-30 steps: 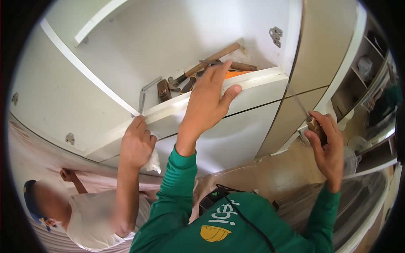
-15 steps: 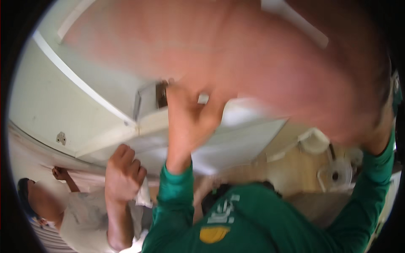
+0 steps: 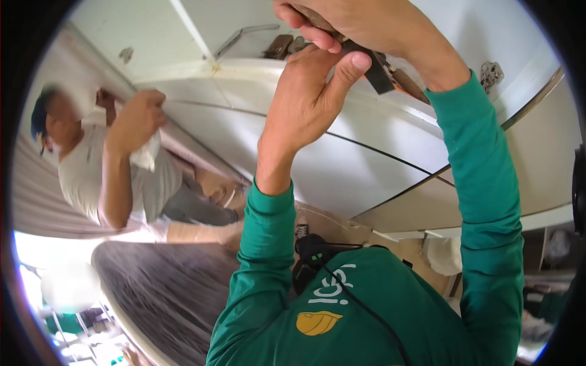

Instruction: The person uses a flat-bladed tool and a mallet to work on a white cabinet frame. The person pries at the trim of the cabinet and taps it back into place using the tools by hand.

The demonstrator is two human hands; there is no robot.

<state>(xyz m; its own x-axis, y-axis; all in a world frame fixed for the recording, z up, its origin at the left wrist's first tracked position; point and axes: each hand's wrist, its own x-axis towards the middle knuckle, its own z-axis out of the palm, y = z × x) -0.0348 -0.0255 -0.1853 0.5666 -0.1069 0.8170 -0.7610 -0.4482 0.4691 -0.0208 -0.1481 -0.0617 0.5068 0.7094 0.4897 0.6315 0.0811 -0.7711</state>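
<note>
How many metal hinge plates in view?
2: a metal hinge plate on the cabinet panel right of the right hand, and a blurrier metal plate at upper left. Others may be hidden behind the arms.

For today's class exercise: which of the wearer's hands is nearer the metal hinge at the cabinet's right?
Right: the right hand, around a brown handle, is left of the metal hinge and higher in the picture; the left hand is farther left and lower.
</note>
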